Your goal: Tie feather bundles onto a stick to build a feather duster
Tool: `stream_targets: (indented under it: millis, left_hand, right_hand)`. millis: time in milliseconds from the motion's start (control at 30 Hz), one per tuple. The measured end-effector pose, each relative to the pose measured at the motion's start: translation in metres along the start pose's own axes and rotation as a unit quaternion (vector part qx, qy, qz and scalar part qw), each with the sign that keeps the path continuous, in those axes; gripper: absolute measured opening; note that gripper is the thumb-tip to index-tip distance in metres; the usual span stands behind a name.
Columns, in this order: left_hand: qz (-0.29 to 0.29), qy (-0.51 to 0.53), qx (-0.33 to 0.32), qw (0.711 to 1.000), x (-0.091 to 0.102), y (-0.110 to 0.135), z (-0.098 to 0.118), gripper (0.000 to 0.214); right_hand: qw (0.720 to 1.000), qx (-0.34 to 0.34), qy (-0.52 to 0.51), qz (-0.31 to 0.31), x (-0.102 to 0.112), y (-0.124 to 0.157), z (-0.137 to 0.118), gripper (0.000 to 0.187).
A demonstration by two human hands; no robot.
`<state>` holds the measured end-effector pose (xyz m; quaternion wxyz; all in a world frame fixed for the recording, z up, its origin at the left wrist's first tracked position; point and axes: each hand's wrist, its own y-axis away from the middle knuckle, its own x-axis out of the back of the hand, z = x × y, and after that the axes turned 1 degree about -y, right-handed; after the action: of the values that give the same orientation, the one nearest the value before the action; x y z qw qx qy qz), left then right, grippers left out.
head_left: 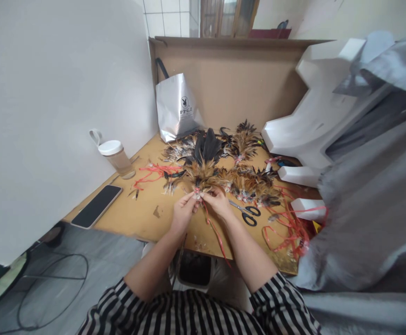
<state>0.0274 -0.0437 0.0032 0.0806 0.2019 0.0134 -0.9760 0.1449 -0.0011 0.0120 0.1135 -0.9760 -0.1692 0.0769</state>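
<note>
Both my hands meet at the tied base of a feather bundle [200,174], with brown feathers low down and long black ones standing above. My left hand [184,210] pinches the base from the left, and my right hand [218,204] grips it from the right. A red ribbon [213,226] trails from the base toward the table's front edge. Close by my right hand lie black-handled scissors [247,214]. Beyond it spreads a row of brown feather bundles [252,186], with another bundle [241,142] farther back.
A silver bag [177,104] stands at the back left of the wooden table [136,218]. A lidded cup [115,158] and a phone [96,207] sit on the left. Red ribbon strands [288,230] tangle at the right, beside white foam [294,125] and grey cloth [374,186].
</note>
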Motion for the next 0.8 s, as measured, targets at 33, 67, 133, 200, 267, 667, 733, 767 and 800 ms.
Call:
stream_targets:
  millis: [33, 67, 133, 200, 267, 667, 733, 767, 800]
  left_hand:
    - [-0.003, -0.003, -0.003, 1.000, 0.0001, 0.0006, 0.0003, 0.031]
    - [-0.007, -0.005, -0.008, 1.000, 0.0001, 0.0012, 0.0007, 0.030]
    - [-0.011, -0.011, -0.020, 1.000, 0.0001, 0.0021, 0.0010, 0.030]
    - [-0.008, -0.022, -0.023, 0.999, 0.0001, 0.0024, 0.0005, 0.030]
    - [-0.006, -0.031, -0.015, 0.999, 0.0003, 0.0021, -0.0009, 0.033]
    - [-0.034, -0.067, -0.031, 0.997, -0.0003, 0.0083, -0.0014, 0.037]
    - [-0.041, -0.073, -0.028, 0.996, 0.0005, 0.0085, -0.0032, 0.040]
    - [-0.043, -0.076, -0.026, 0.996, 0.0010, 0.0084, -0.0043, 0.042]
    - [-0.045, -0.078, -0.023, 0.996, 0.0016, 0.0081, -0.0053, 0.044]
  right_hand:
    - [1.000, 0.004, 0.004, -0.005, 0.0005, 0.0000, -0.0002, 0.021]
    - [1.000, 0.006, 0.009, -0.011, 0.0011, 0.0000, -0.0006, 0.021]
    - [1.000, 0.013, 0.022, -0.016, 0.0024, 0.0003, -0.0020, 0.020]
    - [0.999, 0.025, 0.034, -0.012, 0.0034, 0.0005, -0.0037, 0.017]
    - [0.999, 0.033, 0.039, -0.003, 0.0040, 0.0005, -0.0046, 0.016]
    - [1.000, -0.003, -0.009, -0.023, 0.0084, 0.0014, -0.0045, 0.027]
    - [1.000, -0.004, -0.008, -0.027, 0.0084, 0.0013, -0.0051, 0.027]
    - [1.000, -0.004, -0.005, -0.031, 0.0085, 0.0012, -0.0050, 0.026]
    - [0.999, -0.003, 0.002, -0.034, 0.0087, 0.0010, -0.0046, 0.025]
